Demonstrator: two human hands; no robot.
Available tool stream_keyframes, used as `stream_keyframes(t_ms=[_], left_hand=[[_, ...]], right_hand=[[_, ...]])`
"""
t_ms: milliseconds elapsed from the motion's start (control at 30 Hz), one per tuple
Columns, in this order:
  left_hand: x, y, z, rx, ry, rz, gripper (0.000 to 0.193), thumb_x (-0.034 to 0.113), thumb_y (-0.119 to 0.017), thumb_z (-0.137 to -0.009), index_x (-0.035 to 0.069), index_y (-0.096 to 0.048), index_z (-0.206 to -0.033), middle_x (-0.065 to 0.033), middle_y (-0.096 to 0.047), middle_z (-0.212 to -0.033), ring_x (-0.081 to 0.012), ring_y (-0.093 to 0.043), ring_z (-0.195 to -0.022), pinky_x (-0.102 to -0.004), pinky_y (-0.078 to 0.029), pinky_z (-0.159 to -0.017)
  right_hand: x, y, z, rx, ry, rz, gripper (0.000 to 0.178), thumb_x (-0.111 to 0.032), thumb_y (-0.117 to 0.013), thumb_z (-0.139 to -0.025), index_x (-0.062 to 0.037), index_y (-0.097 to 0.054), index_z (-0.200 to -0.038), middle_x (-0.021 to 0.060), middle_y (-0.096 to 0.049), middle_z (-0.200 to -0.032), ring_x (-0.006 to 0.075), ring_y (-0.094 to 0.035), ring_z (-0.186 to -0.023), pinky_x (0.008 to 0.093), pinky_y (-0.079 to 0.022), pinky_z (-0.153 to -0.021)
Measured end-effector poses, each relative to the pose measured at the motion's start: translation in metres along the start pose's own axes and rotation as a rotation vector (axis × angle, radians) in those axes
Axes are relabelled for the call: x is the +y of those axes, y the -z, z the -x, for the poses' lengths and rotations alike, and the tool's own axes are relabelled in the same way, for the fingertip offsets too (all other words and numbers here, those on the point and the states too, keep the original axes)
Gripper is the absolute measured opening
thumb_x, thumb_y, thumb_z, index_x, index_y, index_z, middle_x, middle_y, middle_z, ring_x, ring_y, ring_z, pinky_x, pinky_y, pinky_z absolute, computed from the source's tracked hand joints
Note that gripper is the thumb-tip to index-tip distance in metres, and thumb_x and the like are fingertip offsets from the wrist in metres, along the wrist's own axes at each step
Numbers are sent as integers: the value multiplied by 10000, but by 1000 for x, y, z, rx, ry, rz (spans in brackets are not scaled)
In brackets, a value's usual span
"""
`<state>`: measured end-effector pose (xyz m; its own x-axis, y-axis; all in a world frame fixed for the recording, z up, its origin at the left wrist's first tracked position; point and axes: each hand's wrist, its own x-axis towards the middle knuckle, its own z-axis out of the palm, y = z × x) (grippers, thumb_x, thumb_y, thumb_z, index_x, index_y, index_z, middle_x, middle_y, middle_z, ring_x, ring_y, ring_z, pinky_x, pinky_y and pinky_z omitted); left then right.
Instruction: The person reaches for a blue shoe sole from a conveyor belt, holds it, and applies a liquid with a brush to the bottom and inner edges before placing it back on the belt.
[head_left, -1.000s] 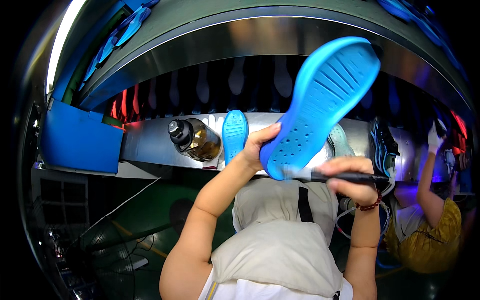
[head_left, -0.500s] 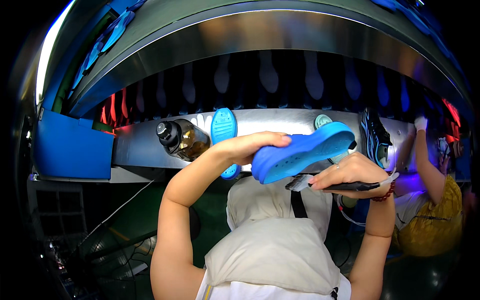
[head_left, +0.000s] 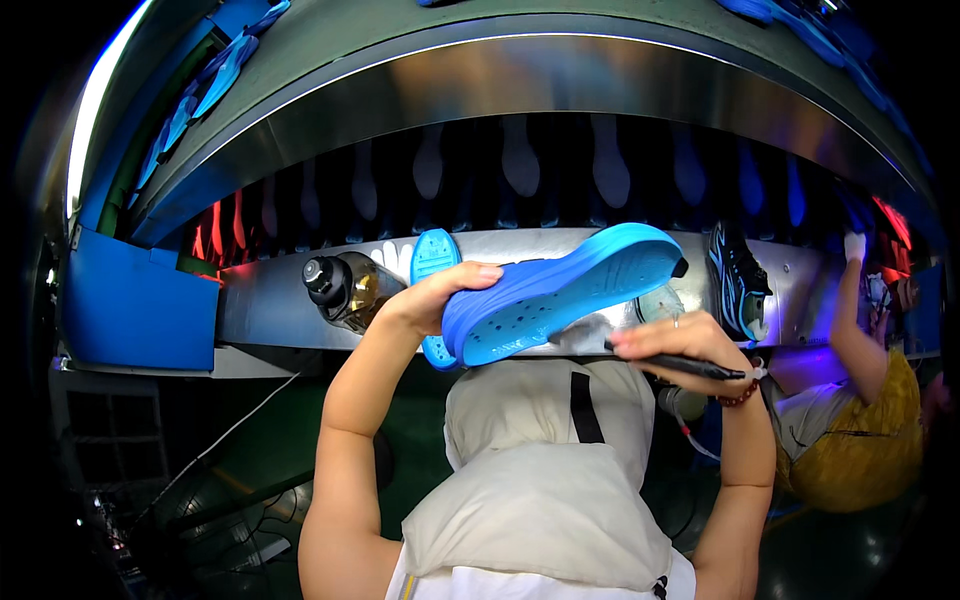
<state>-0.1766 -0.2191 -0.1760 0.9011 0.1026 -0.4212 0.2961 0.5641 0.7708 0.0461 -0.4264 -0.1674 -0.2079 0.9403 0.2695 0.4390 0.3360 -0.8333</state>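
My left hand (head_left: 440,293) grips the heel end of a blue shoe sole (head_left: 575,285), thumb on its side wall. The sole is held up above the bench, tilted so its lighter blue inner face with small holes shows. A wet-looking shine lies on that face near the heel. In my right hand (head_left: 690,343) is a brush (head_left: 706,369) with a dark handle, pinched between the fingers. Its blurred bristles are close to the sole's lower edge; whether they touch cannot be made out. Behind the left hand, another light blue sole (head_left: 434,256) lies on the bench.
On the metal bench (head_left: 260,300) stand a dark-capped bottle (head_left: 345,290), a white glove (head_left: 393,257), a pale round container (head_left: 660,304) and a black-and-blue sneaker (head_left: 738,282). A curved metal machine edge (head_left: 560,70) runs beyond. A co-worker (head_left: 850,430) sits at the right.
The sole has shifted left and turned, showing more of its inner face. My right hand and the brush have moved slightly left, with the bristles nearer the sole's heel half.
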Motion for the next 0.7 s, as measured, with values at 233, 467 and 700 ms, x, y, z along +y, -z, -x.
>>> stream_keyframes(t_ms=[233,467,700], left_hand=[[-1,19,3,-44,-133,45,609,380,-555,-747,-3,-478,-1213,-177,-541,-1143,-260,-553,-971,-335,-439,-858],[-28,41,-22,-388,-603,604,762,645,-341,-811,35,-417,-1262,-168,-473,-1236,-333,-462,-1126,-448,-347,-972],[-57,-2,-83,-96,-370,674,979,799,-160,-709,47,-301,-1319,-218,-444,-1224,-347,-449,-1127,-483,-353,-953]], right_hand=[[8,9,3,198,-116,-104,224,47,-655,-693,-11,-651,-910,147,-641,-956,228,-627,-903,306,-496,-795],[-20,-7,-10,326,115,-66,214,26,-642,-662,26,-637,-875,169,-646,-875,216,-624,-773,256,-477,-698],[35,-37,-39,443,-203,-3,207,-37,-657,-699,3,-650,-902,102,-641,-780,150,-585,-660,259,-454,-599]])
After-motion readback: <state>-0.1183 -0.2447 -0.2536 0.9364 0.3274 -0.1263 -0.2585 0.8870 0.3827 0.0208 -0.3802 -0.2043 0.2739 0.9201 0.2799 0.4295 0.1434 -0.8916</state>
